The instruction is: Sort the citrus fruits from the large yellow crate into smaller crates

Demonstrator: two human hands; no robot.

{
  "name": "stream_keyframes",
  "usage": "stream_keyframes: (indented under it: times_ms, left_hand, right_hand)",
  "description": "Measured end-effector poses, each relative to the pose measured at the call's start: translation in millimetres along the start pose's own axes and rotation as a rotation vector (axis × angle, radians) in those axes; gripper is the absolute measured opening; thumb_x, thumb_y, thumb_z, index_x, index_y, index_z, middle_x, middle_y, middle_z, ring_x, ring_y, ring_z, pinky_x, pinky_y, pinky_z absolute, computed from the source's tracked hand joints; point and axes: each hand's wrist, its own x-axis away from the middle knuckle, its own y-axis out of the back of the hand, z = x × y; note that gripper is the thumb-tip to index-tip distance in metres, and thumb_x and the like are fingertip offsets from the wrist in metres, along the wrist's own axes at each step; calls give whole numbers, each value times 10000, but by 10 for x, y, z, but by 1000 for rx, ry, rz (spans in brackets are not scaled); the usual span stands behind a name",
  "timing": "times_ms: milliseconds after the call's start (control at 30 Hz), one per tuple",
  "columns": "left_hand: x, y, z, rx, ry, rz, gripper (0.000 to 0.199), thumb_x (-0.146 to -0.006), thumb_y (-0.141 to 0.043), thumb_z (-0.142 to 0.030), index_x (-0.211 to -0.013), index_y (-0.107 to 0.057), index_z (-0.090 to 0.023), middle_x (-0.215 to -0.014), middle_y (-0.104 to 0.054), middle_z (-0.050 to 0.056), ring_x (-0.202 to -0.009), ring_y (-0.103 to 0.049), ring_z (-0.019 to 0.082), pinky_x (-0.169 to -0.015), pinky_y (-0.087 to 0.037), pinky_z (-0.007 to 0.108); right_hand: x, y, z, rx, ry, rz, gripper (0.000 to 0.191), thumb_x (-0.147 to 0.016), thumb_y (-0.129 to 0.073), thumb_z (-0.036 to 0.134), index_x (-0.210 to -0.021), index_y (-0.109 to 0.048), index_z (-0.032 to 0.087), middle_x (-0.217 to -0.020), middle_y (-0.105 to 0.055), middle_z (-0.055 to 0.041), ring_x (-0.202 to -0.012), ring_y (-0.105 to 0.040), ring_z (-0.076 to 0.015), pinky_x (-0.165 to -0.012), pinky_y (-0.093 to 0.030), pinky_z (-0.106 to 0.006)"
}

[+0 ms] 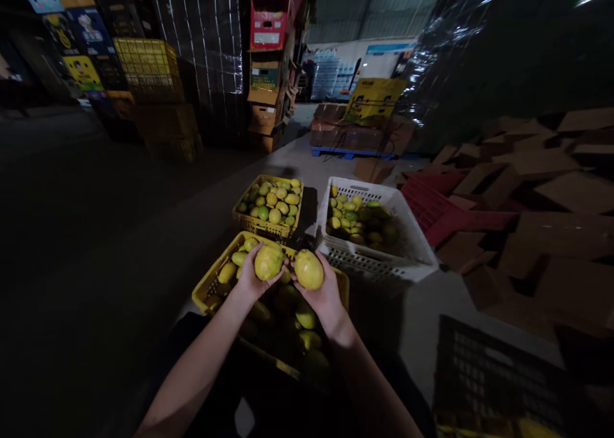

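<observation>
My left hand [252, 282] is wrapped around a plump, greenish-yellow, lemon-like fruit [268, 262]. In my right hand [329, 297] is a similar, rounder yellow fruit [309, 270], cupped from below and the side. Both are held up close together over a yellow plastic crate [205, 278]. Inside that crate lie more yellow and green fruits [307, 316], partly hidden by my forearms and deep shadow. The exact kind of fruit is uncertain.
Beyond stands a smaller-looking yellow crate [242, 217] heaped with fruit. To its right, a white crate [407, 249] holds more. A red crate [432, 217] and cardboard pieces [551, 240] lie at right. Stacked boxes [268, 73] and a blue pallet [345, 151] stand behind.
</observation>
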Motion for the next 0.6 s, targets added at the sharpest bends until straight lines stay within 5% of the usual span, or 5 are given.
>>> stream_keyframes:
  times_ms: [233,400,600]
  left_hand:
    - [33,46,7,-25,8,174,190,-900,-560,-308,-913,-663,-149,-763,-736,83,-553,-696,197,-507,-565,282]
    - [50,67,22,-61,5,325,159,-840,-607,-311,-807,-630,-157,-693,-696,66,-499,-657,192,-455,-536,284]
    - [90,36,18,-43,-1,275,179,-858,-552,-303,-780,-626,-159,-681,-691,71,-487,-645,192,-444,-518,279]
  right_hand:
    - [38,31,-40,0,87,54,344,-582,-887,345,-808,-652,234,-666,-755,-11,-516,-699,-199,-347,-476,-228]
    - [29,47,-73,58,46,160,389,-573,-893,465,-711,-648,196,-629,-715,-37,-425,-626,-170,-262,-371,-222]
    - [20,45,-76,59,28,161,336,-633,-855,460,-702,-632,218,-637,-725,-28,-435,-615,-162,-259,-354,-216]
